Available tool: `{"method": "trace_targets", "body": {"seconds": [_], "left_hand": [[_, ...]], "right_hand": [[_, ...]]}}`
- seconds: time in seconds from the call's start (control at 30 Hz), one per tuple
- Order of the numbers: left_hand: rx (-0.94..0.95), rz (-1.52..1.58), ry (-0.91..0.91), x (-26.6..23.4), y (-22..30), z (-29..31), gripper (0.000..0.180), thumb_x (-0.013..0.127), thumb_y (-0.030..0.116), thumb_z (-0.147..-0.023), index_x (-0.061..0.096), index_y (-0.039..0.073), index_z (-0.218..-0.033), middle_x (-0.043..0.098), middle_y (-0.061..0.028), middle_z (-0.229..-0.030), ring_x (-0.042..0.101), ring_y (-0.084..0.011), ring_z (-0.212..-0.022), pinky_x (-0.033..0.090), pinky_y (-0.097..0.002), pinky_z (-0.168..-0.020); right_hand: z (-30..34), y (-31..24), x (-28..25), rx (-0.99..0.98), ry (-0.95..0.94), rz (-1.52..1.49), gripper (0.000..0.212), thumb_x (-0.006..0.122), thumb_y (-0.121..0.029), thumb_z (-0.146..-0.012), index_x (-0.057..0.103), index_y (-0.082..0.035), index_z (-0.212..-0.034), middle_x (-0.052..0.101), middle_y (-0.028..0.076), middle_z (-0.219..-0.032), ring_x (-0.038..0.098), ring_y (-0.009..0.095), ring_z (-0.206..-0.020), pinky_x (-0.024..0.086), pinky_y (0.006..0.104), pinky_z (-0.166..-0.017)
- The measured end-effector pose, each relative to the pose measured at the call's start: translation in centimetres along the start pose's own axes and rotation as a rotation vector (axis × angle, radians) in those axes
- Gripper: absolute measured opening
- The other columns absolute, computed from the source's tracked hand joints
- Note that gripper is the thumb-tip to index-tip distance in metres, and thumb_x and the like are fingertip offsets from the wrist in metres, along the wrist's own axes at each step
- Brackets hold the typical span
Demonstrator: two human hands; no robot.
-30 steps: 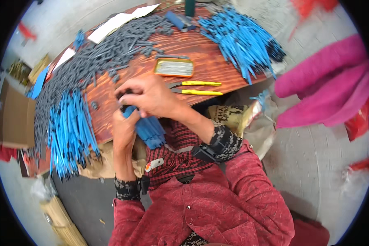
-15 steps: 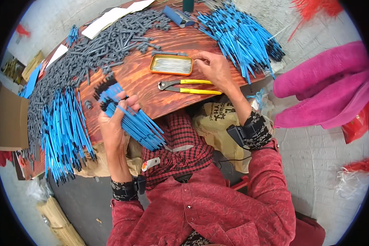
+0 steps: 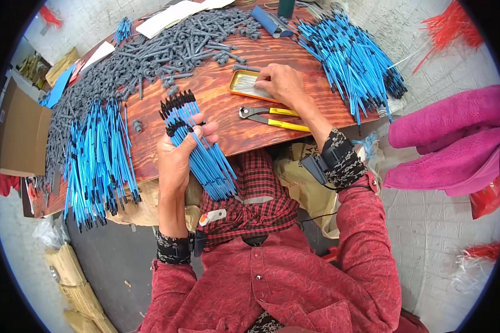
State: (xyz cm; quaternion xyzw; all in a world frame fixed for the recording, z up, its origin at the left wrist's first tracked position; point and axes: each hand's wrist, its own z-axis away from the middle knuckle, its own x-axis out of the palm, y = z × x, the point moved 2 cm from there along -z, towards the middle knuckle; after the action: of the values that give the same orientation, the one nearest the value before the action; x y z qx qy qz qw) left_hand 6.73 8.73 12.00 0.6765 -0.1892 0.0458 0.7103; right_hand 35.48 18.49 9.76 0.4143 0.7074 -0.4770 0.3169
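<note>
My left hand (image 3: 179, 158) grips a bundle of blue rods with black tips (image 3: 201, 150), tips pointing away from me, over the near edge of the wooden table (image 3: 228, 119). My right hand (image 3: 283, 83) reaches forward, its fingers resting in a shallow yellow metal tin (image 3: 244, 84) that holds thin silver pins. Whether the fingers pinch a pin is hidden. Yellow-handled pliers (image 3: 272, 116) lie on the table just below that hand.
A pile of blue rods (image 3: 97, 161) lies at the table's left edge and another blue rod pile (image 3: 350, 55) at the far right. Grey plastic fittings (image 3: 166, 50) cover the far side. A cardboard box (image 3: 19, 133) stands at left, pink cloth (image 3: 450, 139) at right.
My right hand left the bundle and reached out to the yellow tin. My left hand lifted the blue bundle up and tilted it more upright.
</note>
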Motion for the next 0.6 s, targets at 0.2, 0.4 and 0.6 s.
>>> {"method": "trace_targets", "body": {"seconds": [0.2,0.4,0.6], "left_hand": [[0.006,0.011,0.004,-0.2,0.0,-0.1,0.036,0.067,0.013,-0.094,0.06,-0.003,-0.125,0.072,-0.0221,-0.104,0.073,-0.0247,-0.087,0.062,-0.0378,-0.076],[-0.021,0.055,-0.028,-0.1,-0.3,-0.1,0.038,0.07,0.012,-0.093,0.06,-0.002,-0.127,0.072,-0.0197,-0.106,0.073,-0.0215,-0.087,0.062,-0.0348,-0.073],[-0.015,0.022,-0.044,0.4,0.1,0.2,0.037,0.069,0.013,-0.094,0.061,-0.002,-0.126,0.073,-0.0166,-0.105,0.072,-0.0187,-0.088,0.06,-0.0315,-0.075]], "right_hand": [[-0.2,-0.1,-0.9,0.042,0.018,-0.013,0.016,0.074,-0.03,-0.081,0.078,-0.016,-0.086,0.073,0.006,-0.088,0.069,0.029,-0.083,0.052,0.0452,-0.072],[0.3,0.6,-0.3,-0.087,0.081,-0.065,0.019,0.071,-0.028,-0.084,0.075,-0.01,-0.09,0.071,0.01,-0.091,0.068,0.031,-0.088,0.051,0.0466,-0.076],[0.7,-0.7,0.3,-0.15,0.021,0.059,0.012,0.072,-0.02,-0.081,0.076,-0.011,-0.088,0.068,0.009,-0.087,0.067,0.03,-0.088,0.05,0.0459,-0.076]]}}
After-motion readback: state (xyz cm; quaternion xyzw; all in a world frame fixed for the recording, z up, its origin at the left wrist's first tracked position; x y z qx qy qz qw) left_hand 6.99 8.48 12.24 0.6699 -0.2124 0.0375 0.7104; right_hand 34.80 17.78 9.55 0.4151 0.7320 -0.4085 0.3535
